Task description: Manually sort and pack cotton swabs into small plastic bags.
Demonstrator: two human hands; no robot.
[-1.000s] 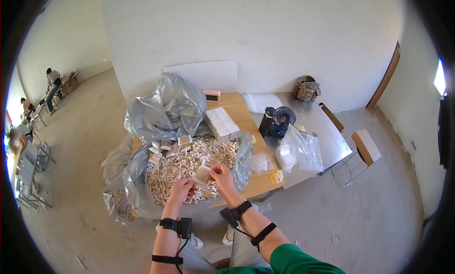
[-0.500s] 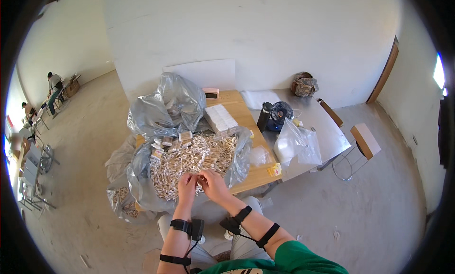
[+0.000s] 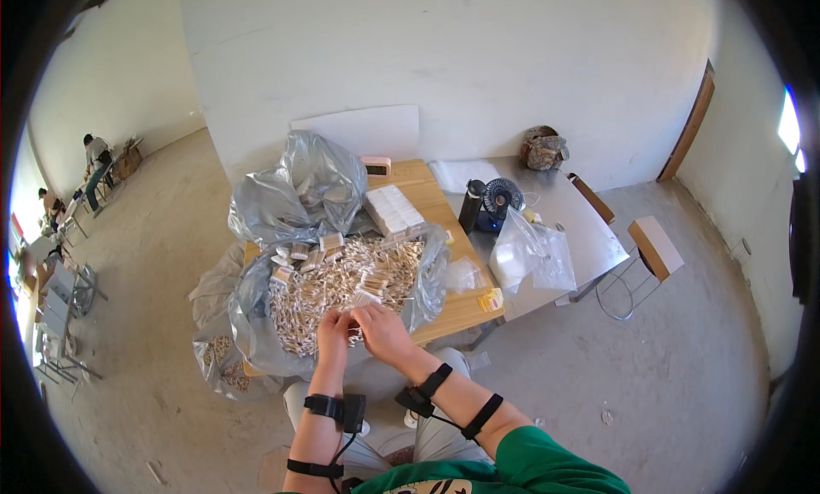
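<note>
A wide heap of loose cotton swabs [image 3: 316, 302] lies in an opened grey plastic bag [image 3: 256, 323] on the wooden table. Over the near edge of the heap, my left hand [image 3: 333, 330] and my right hand [image 3: 380, 330] meet with fingers bent and fingertips together. Both are closed; whatever they pinch is too small and too covered to make out. Just beyond the fingertips shows an aligned bundle of swabs [image 3: 370, 287] with a pale end; I cannot tell whether it is held or resting on the heap. Small packs of swabs [image 3: 331, 243] lie at the heap's far side.
A white stack of packs [image 3: 395, 210] stands behind the heap, beside a bulging grey bag [image 3: 299, 191]. On the metal table to the right are a black bottle [image 3: 471, 205], a fan [image 3: 502, 197] and clear plastic bags [image 3: 534, 255]. A stool [image 3: 653, 250] stands farther right.
My hands stay together at the heap's near edge; the right fingers have shifted slightly left and up. A pale bundle end now shows by the fingertips. The view has shifted a little.
</note>
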